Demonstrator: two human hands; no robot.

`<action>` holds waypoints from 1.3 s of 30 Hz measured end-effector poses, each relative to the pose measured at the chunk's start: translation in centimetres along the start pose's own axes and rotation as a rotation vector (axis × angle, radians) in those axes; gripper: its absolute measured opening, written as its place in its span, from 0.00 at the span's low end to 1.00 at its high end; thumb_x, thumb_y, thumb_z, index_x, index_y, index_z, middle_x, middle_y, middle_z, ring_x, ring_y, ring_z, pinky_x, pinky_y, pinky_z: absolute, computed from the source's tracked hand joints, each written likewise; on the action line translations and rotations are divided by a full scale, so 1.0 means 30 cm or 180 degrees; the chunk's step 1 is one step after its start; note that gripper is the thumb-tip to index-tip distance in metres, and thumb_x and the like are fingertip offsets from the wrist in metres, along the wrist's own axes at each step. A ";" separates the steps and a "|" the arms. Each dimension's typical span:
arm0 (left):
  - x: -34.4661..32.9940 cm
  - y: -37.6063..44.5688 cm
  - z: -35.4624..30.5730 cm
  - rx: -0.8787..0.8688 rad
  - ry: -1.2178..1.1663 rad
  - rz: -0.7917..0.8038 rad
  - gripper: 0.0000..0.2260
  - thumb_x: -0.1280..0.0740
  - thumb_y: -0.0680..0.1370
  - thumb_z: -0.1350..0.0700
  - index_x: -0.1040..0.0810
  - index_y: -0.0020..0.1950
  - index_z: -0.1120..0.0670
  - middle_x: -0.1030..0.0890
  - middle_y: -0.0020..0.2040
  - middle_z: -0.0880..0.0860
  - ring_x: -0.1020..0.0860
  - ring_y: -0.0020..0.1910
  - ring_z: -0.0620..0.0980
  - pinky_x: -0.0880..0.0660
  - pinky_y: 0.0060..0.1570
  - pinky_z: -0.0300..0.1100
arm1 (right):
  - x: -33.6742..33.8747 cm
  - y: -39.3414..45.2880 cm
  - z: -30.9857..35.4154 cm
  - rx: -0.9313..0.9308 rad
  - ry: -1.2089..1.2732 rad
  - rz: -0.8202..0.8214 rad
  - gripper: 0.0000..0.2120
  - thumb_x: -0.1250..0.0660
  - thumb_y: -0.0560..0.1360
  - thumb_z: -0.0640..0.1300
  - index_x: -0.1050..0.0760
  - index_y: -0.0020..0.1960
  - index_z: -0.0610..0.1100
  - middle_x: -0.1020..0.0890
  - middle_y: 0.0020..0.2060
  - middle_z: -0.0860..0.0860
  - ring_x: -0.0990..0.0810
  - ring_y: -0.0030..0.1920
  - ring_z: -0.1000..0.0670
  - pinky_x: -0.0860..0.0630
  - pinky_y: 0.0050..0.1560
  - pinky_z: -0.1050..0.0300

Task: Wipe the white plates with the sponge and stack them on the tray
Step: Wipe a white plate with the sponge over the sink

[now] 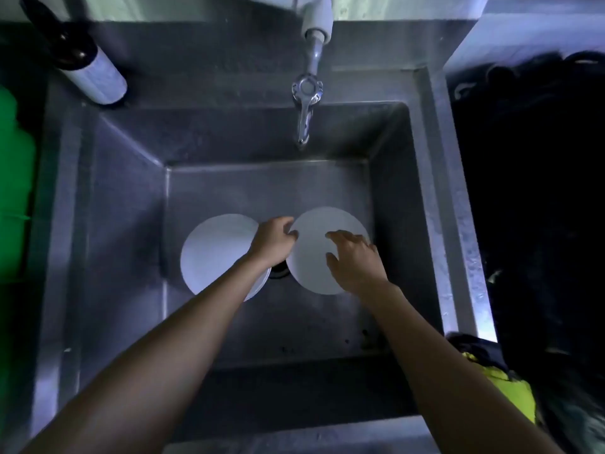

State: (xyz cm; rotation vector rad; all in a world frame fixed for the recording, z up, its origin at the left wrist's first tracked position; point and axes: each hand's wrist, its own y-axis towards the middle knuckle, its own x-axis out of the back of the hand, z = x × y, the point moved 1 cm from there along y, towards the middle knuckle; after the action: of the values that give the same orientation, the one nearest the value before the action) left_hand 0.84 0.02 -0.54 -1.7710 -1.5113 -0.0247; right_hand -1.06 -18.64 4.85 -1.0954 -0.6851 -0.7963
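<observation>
At the far left a green shape (13, 178) sits beside the sink (108, 178), too dim to identify, and a dark bottle (88, 63) stands on the back ledge. In the basin, the left stack (212, 250) of white plates lies flat, at least two deep judging by the doubled rim at its near edge. The left hand (273, 239) reaches across it, fingers curled onto the edge of the right plate (311, 257), which lies just beside the stack over the drain (278, 271). The right hand (355, 260) hovers on that plate's right side with fingers spread and bent, apparently touching but not clearly clamped. The tap (306, 103) hangs above. A yellow-green cloth (504, 388) lies at the sink's right corner; no sponge or tray is clearly visible. The risk is a slip: if the plate is wet, a one-sided edge pinch may let it drop onto the steel or knock the stack. The left forearm could also drag the stack's top plate when lifting.
</observation>
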 end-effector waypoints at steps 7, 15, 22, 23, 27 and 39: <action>-0.042 0.089 0.031 0.0251 0.0021 -0.0091 0.14 0.34 0.77 0.59 0.34 0.33 0.55 0.26 0.26 0.43 0.29 0.30 0.43 0.35 0.30 0.35 | -0.056 0.055 -0.043 -0.0105 0.0146 0.0114 0.22 0.39 0.81 0.46 0.33 0.75 0.48 0.25 0.70 0.49 0.25 0.67 0.45 0.27 0.67 0.41; -0.077 0.074 0.048 0.0278 -0.0115 -0.0225 0.10 0.35 0.77 0.58 0.16 0.55 0.55 0.14 0.49 0.52 0.18 0.46 0.54 0.22 0.46 0.48 | -0.071 0.067 -0.052 -0.0133 0.0261 0.0142 0.22 0.39 0.81 0.46 0.34 0.75 0.47 0.26 0.70 0.49 0.26 0.68 0.45 0.26 0.66 0.41; -0.102 0.092 0.055 0.0590 -0.0221 -0.0474 0.14 0.35 0.77 0.59 0.18 0.61 0.53 0.17 0.57 0.50 0.25 0.48 0.46 0.31 0.45 0.38 | -0.085 0.048 -0.059 -0.0154 0.0308 0.0084 0.22 0.38 0.81 0.46 0.34 0.75 0.46 0.26 0.70 0.49 0.26 0.68 0.45 0.26 0.67 0.41; -0.104 0.095 0.059 0.0645 -0.0230 -0.0496 0.14 0.35 0.77 0.59 0.19 0.62 0.53 0.17 0.57 0.50 0.26 0.48 0.46 0.32 0.47 0.39 | -0.087 0.044 -0.060 -0.0154 0.0310 0.0078 0.22 0.38 0.81 0.46 0.34 0.75 0.46 0.26 0.70 0.49 0.26 0.68 0.45 0.26 0.67 0.41; -0.112 0.092 0.065 0.0794 -0.0271 -0.0590 0.14 0.35 0.76 0.61 0.18 0.59 0.52 0.19 0.52 0.47 0.26 0.48 0.47 0.33 0.48 0.39 | -0.088 0.033 -0.059 -0.0167 0.0355 0.0073 0.23 0.38 0.81 0.45 0.34 0.75 0.46 0.26 0.71 0.49 0.27 0.69 0.45 0.27 0.67 0.41; -0.121 -0.001 0.080 0.1101 -0.0496 0.0016 0.14 0.36 0.72 0.63 0.21 0.57 0.58 0.18 0.55 0.58 0.20 0.54 0.59 0.26 0.45 0.45 | -0.061 -0.075 -0.052 -0.0119 0.0350 -0.0076 0.22 0.38 0.81 0.46 0.33 0.75 0.47 0.26 0.71 0.51 0.27 0.69 0.45 0.26 0.67 0.44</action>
State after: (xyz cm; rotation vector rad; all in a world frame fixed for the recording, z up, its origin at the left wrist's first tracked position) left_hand -1.33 -1.61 -3.93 -1.5254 -1.5146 0.3641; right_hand -3.78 -20.27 4.00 -1.0706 -0.5936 -0.8862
